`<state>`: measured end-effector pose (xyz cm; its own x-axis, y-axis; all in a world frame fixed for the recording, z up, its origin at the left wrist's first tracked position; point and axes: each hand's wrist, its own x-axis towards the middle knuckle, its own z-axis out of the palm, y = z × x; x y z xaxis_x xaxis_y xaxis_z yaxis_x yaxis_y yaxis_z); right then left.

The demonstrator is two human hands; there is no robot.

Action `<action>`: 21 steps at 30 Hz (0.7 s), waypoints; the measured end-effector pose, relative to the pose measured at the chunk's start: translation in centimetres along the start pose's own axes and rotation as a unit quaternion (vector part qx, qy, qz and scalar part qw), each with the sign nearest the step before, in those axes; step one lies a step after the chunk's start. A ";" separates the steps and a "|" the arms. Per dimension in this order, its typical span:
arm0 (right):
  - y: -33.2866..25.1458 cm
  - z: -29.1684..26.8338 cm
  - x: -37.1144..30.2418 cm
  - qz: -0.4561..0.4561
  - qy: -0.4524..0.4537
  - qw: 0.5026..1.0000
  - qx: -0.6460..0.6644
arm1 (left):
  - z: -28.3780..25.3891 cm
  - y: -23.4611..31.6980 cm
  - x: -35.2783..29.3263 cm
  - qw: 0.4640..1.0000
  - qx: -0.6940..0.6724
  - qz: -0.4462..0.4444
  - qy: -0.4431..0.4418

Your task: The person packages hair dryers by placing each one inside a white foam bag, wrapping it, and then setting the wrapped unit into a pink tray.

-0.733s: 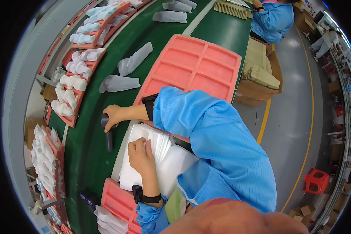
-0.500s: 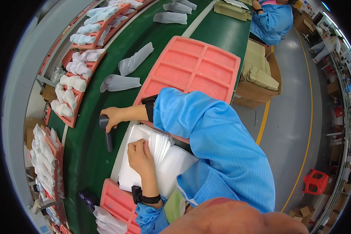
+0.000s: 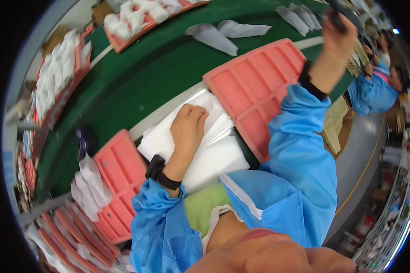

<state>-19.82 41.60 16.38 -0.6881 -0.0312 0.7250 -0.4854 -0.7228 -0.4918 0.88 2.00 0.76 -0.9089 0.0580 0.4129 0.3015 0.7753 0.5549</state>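
Note:
My left hand point(image 3: 189, 125) rests on a stack of soft white sheets or flat sleeves point(image 3: 223, 159), its fingers curled together near their fanned edges. Whether a sheet is pinched between the fingertips is hidden. Raised at the upper right, my right hand point(image 3: 339, 38) is closed around a dark grey object point(image 3: 336, 20), blurred by motion, whose kind I cannot make out. Below that arm lies a pink compartment tray point(image 3: 241, 82), its visible compartments bare. The white stack sits between this tray and another pink tray point(image 3: 123, 168) at the left.
Translucent-wrapped pieces point(image 3: 218, 38) lie on the green belt point(image 3: 136, 104). Pink trays of white-wrapped pieces point(image 3: 57, 77) stand along the far side. A dark roll-like object point(image 3: 85, 141) is near the left tray. A co-worker in blue point(image 3: 373, 93) is at the right.
My right hand has lifted from over the belt and swung to the far right with the dark grey object. My left hand stays on the white stack. The whole view has turned.

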 end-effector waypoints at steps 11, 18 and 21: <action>6.5 19.4 -6.0 0.185 -0.141 0.862 -0.451 | -5.2 -1.0 0.8 0.937 -0.322 -0.137 -0.005; 12.3 22.8 -7.5 0.205 -0.255 0.866 -0.378 | -8.2 0.0 -0.2 0.902 -0.376 -0.182 0.106; 13.4 23.0 -8.2 0.192 -0.241 0.871 -0.382 | -8.3 0.0 0.7 0.873 -0.424 -0.194 0.145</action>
<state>-8.31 16.31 14.93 -0.6627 -0.5882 0.4635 -0.6130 0.0706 -0.7869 2.63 -3.18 7.06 -0.9159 -0.3620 0.1732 0.2045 -0.0496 0.9776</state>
